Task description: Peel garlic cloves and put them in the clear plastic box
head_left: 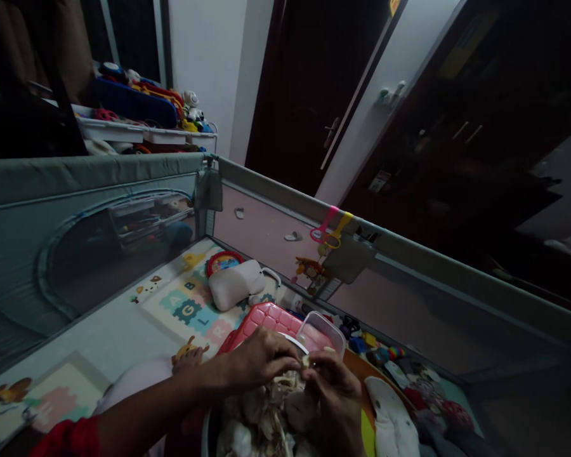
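A pale garlic clove point(306, 361) sits between the fingertips of both my hands. My left hand point(265, 360), reaching in from the lower left, pinches it with thumb and forefinger. From the other side my right hand point(337, 388) closes on it with curled fingers. Just below both hands, a bowl point(206, 438) is filled with garlic bulbs point(240, 438), loose pieces and papery skins. A clear plastic container point(330, 327) stands right behind my right hand, beside a glossy pink-red quilted-looking piece point(271, 314). The container's contents are mostly hidden.
A playpen with a padded rail point(276, 190) surrounds a printed play mat point(171, 304). A white cushion-like object point(235, 284) and a red round toy point(223, 261) lie ahead. Several toys point(371, 343) and a doll point(428, 393) lie rightward. A bare foot point(189, 359) shows beside my left forearm.
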Motion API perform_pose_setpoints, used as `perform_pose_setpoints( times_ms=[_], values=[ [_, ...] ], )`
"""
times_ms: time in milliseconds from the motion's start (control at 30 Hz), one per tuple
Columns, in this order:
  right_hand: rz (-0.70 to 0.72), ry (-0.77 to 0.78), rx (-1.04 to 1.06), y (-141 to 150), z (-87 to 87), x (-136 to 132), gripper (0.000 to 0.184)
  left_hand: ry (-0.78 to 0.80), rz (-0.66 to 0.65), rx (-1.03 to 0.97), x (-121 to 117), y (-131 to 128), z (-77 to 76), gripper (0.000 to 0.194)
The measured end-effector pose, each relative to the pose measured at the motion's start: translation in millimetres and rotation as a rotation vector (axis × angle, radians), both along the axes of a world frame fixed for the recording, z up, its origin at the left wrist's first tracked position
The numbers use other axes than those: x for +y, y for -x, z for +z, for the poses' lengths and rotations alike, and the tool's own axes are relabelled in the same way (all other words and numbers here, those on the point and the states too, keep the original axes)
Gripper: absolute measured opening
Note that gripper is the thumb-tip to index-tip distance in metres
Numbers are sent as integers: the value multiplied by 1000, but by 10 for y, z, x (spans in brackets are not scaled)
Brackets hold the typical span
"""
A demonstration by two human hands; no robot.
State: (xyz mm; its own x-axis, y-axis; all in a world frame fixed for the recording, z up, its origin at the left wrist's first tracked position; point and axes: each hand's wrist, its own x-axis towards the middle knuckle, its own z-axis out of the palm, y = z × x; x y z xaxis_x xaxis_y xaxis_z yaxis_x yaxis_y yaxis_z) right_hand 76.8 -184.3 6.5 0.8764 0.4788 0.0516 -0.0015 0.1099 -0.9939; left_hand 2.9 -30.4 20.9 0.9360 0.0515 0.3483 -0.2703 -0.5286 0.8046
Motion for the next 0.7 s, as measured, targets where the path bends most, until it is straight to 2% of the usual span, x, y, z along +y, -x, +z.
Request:
perform_pose_setpoints(
  times_ms=[200, 333, 533, 700],
  values=[
    [-20, 146, -417, -29, -112, -41, 8, 16, 11, 4, -15, 5, 24, 15],
    [-29, 240, -582, -35, -144, -55, 4, -12, -6, -23, -19, -9, -13, 17],
    [-15, 179, -640, -56, -227, -73, 10, -11, 53, -73, -68, -60, -119, 17],
    [-89, 200, -556, -47, -274, -50, 9, 9, 155, -98, -88, -94, -212, 11]
  ],
)
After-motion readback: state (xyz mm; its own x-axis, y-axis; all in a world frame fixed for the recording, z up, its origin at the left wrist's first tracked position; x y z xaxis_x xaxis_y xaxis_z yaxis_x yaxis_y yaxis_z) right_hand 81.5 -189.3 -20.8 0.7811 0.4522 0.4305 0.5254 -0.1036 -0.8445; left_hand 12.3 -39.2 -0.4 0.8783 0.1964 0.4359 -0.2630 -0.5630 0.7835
